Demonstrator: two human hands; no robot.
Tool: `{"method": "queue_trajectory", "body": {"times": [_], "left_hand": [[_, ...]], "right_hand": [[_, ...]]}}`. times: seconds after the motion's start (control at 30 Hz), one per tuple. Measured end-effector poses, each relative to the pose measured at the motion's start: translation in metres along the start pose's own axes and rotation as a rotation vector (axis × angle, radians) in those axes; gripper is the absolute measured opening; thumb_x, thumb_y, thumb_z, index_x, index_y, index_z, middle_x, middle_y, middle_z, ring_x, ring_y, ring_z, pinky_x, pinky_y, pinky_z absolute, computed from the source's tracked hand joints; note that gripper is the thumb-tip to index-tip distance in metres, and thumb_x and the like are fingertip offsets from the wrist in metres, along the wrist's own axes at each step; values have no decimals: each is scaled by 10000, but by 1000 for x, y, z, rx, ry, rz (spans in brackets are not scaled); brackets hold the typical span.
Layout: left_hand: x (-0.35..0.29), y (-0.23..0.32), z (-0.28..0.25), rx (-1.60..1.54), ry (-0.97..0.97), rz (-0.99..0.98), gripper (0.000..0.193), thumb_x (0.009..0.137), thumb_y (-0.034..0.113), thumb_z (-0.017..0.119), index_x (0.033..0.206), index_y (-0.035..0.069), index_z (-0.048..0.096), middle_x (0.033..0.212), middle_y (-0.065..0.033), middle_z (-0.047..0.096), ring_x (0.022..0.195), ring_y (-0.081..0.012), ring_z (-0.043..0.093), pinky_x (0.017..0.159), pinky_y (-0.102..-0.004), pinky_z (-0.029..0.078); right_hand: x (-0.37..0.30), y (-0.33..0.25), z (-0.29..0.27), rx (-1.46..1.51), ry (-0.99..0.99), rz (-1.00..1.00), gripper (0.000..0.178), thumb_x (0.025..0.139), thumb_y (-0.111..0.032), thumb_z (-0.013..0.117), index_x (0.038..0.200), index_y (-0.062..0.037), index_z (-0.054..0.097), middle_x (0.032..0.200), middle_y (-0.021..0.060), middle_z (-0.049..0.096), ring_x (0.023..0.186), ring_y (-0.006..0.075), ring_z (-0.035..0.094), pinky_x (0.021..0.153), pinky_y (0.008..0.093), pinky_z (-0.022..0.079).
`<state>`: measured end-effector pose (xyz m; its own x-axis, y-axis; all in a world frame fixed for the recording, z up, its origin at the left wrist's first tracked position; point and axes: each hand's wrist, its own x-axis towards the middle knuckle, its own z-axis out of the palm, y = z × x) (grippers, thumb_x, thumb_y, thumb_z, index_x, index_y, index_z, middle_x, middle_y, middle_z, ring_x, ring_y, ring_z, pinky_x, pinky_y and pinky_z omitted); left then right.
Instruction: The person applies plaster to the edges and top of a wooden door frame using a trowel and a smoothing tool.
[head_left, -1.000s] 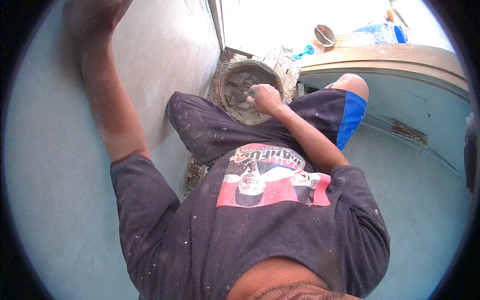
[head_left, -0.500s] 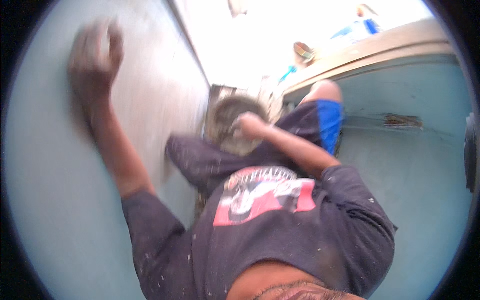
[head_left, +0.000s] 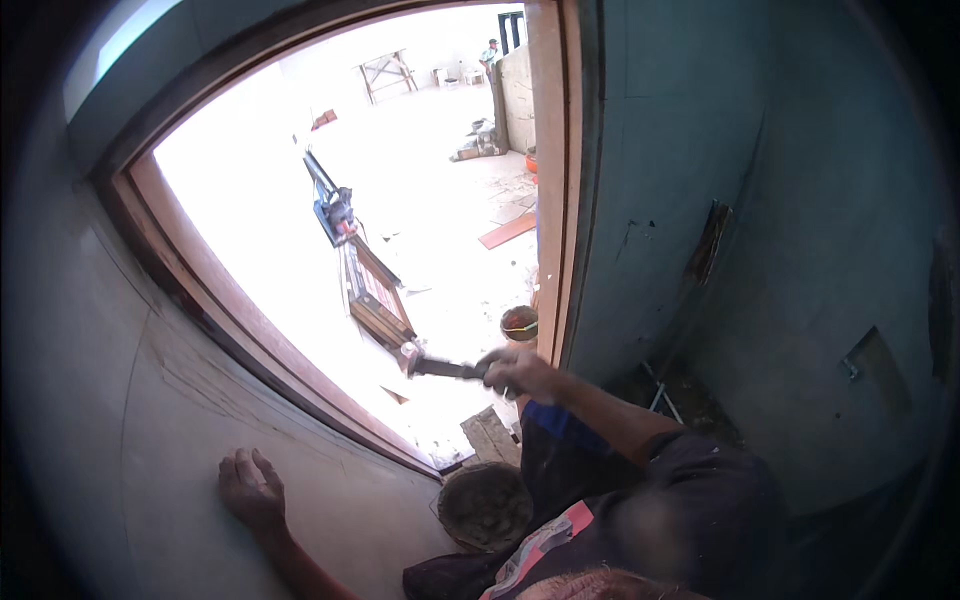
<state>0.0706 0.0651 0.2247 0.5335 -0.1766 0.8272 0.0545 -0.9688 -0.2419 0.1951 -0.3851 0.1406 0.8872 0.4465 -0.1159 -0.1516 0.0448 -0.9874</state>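
Observation:
My right hand [head_left: 520, 372] is closed around a short, dark hand tool [head_left: 447, 369], held out level in front of the doorway. The tool's far end is paler and blurred, and its exact kind is unclear. Against the grey wall [head_left: 90, 330] at lower left rests my left hand [head_left: 252, 488], fingers stretched out and nothing seen in it. A round bucket [head_left: 485, 507] with a grey, rough mix inside stands low between the wall and my legs.
A wooden door frame [head_left: 562, 180] surrounds the bright opening ahead. Beyond it are a small bowl-like container [head_left: 519, 322], a reddish plank [head_left: 508, 231], a sawhorse-like stand [head_left: 387, 75] and a distant person [head_left: 489, 55]. A dark wall [head_left: 680, 130] rises at right.
My view has swung up from my body to the doorway. My right hand has moved from over the bucket to in front of the opening, where the tool now shows. My left hand stays at the wall.

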Motion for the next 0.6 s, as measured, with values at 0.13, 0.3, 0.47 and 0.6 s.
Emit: {"method": "queue_trajectory", "body": {"times": [0.13, 0.3, 0.47, 0.6], "left_hand": [[-24, -6, -3, 32, -57, -42, 116, 909, 103, 594, 943, -4, 567, 890, -174, 572, 790, -352, 579, 677, -434, 493], [29, -16, 20, -152, 78, -5, 112, 932, 106, 586, 951, -4, 574, 888, -173, 560, 786, -328, 575, 697, -381, 496], [211, 46, -34, -388, 345, 46, 159, 933, 69, 619, 1069, -12, 621, 1013, -160, 638, 907, -274, 632, 798, -366, 521], [367, 78, -62, -414, 464, 328, 275, 892, 56, 676, 1152, -16, 621, 1112, -156, 658, 1028, -277, 640, 879, -377, 528]], "right_hand": [[-7, -49, -21, 325, 87, -165, 334, 915, -161, 596, 1213, -10, 586, 938, 71, 643, 759, 97, 603, 604, 207, 486], [-11, -80, -71, 491, 147, -338, 444, 909, -114, 593, 1319, 6, 475, 909, 70, 561, 712, 80, 547, 548, 186, 461], [7, -145, -77, 553, 127, -487, 479, 913, -97, 566, 1361, -24, 411, 924, 89, 559, 662, 59, 494, 507, 171, 422], [13, -212, -85, 608, 134, -415, 482, 896, -122, 548, 1358, -32, 445, 957, 95, 550, 679, 87, 504, 499, 196, 394]]}}
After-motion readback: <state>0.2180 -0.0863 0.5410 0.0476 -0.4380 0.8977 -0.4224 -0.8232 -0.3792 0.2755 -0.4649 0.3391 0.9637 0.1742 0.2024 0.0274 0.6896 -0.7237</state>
